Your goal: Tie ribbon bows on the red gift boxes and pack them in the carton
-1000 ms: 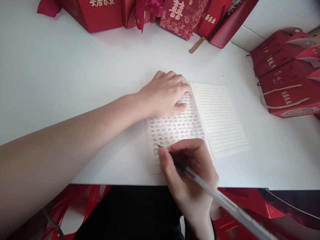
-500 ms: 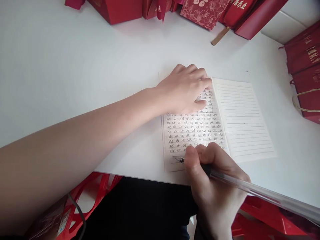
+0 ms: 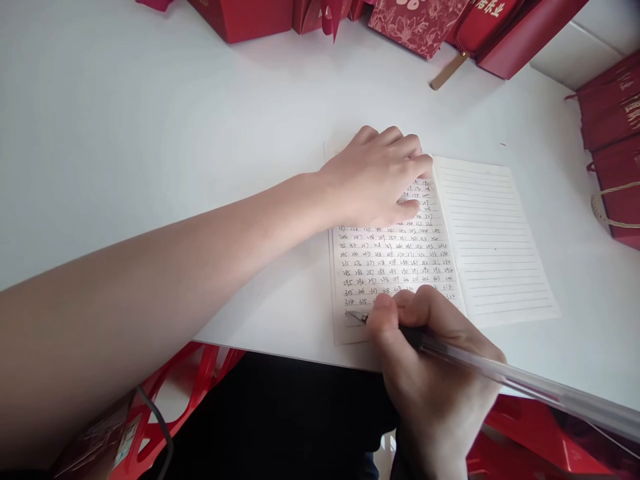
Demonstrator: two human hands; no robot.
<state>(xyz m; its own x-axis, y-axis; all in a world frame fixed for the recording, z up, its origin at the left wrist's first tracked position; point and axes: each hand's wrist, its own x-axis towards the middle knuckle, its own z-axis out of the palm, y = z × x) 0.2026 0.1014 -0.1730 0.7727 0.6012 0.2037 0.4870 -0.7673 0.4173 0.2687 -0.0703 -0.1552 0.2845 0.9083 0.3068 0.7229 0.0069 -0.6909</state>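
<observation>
An open lined notebook (image 3: 395, 263) lies on the white table, its left page covered with rows of handwritten numbers and its right page unmarked. My left hand (image 3: 383, 177) rests palm down across the upper part of the written page, fingers slightly bent and spread, covering some numbers. Near the bottom of that page my right hand (image 3: 435, 367) is closed around a clear-barrelled pen (image 3: 470, 360) with a dark grip. The pen's tip touches the start of the row under "314 315". My right fingers hide part of the lowest rows.
Several red boxes (image 3: 260, 20) and a red patterned box (image 3: 417, 23) stand along the far edge. A tan tag (image 3: 449, 71) lies before them. Red gift bags (image 3: 613, 133) stand at the right. Below the table edge are red plastic stools (image 3: 185, 387) and a dark cable (image 3: 157, 417).
A small fresh ink mark now shows at the start of the bottom row, by the pen tip. The whole view has shifted slightly; my left hand stays on the page.
</observation>
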